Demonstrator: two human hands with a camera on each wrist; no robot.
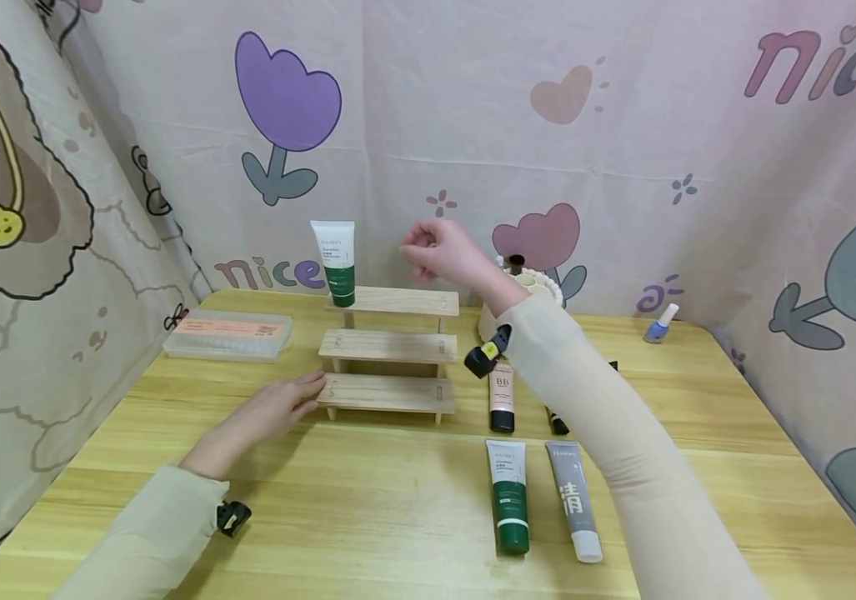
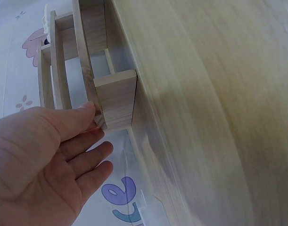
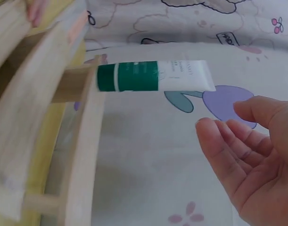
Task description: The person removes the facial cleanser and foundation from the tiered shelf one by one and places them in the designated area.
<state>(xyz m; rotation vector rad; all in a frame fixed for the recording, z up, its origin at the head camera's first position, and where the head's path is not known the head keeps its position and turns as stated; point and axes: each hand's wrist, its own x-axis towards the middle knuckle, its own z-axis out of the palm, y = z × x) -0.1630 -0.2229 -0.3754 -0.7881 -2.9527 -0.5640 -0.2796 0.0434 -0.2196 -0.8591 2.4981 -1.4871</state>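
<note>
A three-tier wooden display stand (image 1: 390, 393) stands on the table. At the left end of its lowest tier, my left hand (image 1: 270, 412) pinches the board's corner between thumb and forefinger, seen close up in the left wrist view. One green-and-white squeeze tube (image 1: 337, 265) stands cap down on the left end of the top tier. My right hand (image 1: 446, 252) hovers above the right part of that tier, apart from the tube, its fingers loosely bent around nothing. In the right wrist view a gap separates the fingertips (image 3: 205, 126) from the tube's white end.
On the right lie another green-and-white tube (image 1: 508, 496), a grey tube (image 1: 573, 500) and a BB cream tube (image 1: 502, 398). A black item is partly behind my right sleeve. Nail polish (image 1: 661, 325) stands far right, a clear case (image 1: 228, 335) lies left, and a beaded holder (image 1: 540, 287) stands behind my wrist.
</note>
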